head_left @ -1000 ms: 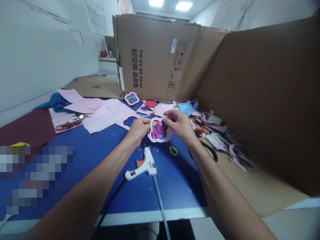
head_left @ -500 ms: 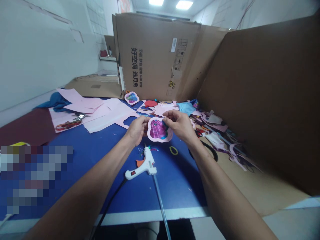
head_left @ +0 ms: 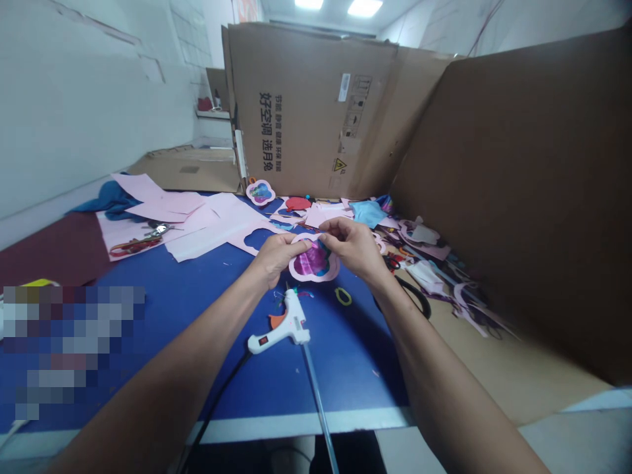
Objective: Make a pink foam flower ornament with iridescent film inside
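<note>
Between my hands is a flower-shaped piece with a pale pink rim and a shiny purple and blue middle. My left hand grips its left side, thumb laid over the shiny middle. At the upper right edge my right hand pinches it between thumb and fingers. A white hot glue gun with an orange trigger lies below it on the blue tabletop, a long clear glue stick reaching out of its back. A small yellow-green ring lies right of the gun.
Pink sheets lie at the left, with metal snips on them. A similar flower piece rests by the cardboard wall. Scraps, including a light blue cloth, spread along the back and right. A second cardboard wall stands at the right.
My left thumb has moved from the flower piece's edge onto its shiny middle. The piece has shifted slightly left. My right hand keeps its pinch at the upper edge.
</note>
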Available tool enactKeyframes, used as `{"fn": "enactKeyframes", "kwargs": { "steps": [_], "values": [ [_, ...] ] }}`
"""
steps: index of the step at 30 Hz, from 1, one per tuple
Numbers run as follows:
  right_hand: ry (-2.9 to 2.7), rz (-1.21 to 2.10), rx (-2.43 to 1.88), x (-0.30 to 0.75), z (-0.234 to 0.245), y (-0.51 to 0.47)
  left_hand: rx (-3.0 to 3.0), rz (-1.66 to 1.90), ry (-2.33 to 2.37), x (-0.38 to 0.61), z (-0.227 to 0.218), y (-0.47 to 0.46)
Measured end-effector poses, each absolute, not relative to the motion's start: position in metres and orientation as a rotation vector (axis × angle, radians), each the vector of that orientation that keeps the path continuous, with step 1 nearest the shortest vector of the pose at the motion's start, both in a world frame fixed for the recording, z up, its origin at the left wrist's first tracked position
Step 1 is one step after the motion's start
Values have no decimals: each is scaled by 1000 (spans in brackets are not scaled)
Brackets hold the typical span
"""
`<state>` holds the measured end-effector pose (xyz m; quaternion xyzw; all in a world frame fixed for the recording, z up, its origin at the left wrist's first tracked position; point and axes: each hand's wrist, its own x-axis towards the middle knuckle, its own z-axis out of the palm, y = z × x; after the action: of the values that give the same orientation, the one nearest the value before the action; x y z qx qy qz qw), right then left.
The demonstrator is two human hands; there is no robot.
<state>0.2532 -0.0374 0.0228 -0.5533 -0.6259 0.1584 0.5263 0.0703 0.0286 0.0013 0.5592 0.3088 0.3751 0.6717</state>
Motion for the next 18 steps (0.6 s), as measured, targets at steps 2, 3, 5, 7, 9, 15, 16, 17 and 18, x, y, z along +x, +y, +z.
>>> {"fn": "enactKeyframes", "kwargs": {
  "steps": [2, 3, 5, 7, 9, 15, 16, 17, 18],
  "values": [
    [-1498, 368, -1328, 254, 23, -37, 1256, 833, 699, 70, 0, 30],
    [-1495, 366, -1329, 254, 23, -37, 1252, 828, 692, 71, -1, 31],
    [-1466, 389, -1318, 255, 23, -36, 1218, 832, 674, 71, -1, 32],
    [-1404, 455, -1284, 256, 23, -35, 1143, 826, 666, 71, 1, 33],
    [-1322, 547, -1237, 257, 22, -33, 1063, 777, 663, 70, 5, 33],
    [-1117, 704, -1191, 265, 20, -29, 882, 674, 612, 66, 19, 31],
    [-1096, 715, -1196, 266, 19, -29, 857, 674, 601, 66, 20, 31],
    [-1078, 725, -1203, 267, 19, -29, 841, 675, 595, 66, 21, 30],
    [-1065, 735, -1211, 268, 18, -28, 835, 677, 594, 66, 21, 30]
  ]
}}
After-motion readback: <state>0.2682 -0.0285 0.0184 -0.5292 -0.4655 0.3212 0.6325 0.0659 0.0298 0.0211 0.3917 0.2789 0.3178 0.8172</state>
